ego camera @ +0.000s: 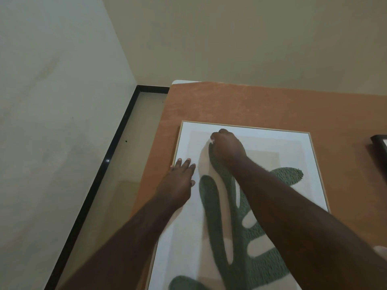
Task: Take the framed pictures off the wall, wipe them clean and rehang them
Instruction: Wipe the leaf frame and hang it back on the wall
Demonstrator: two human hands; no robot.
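Your large rectangular picture in a thin light-wood frame, showing a green leaf shape on beige and white, lies flat, face up, on the orange-brown cloth-covered table. Its long axis runs from you toward the far wall; the short top edge points away from you and sits well inside the table's far edge, while the near end runs out of view at the bottom. The frame is slightly skewed, its top edge sloping down to the right. Your left hand lies flat with fingers straight and spread, pressing on the white margin at the picture's left edge, fingertips touching the frame rail. Your right hand is curled into a fist on the upper part of the picture; a small bit of white shows at its knuckles, too small to identify. At the right edge of the table lies the corner of a second, dark-framed picture, well apart from the first. A white tabletop corner shows beyond the cloth.
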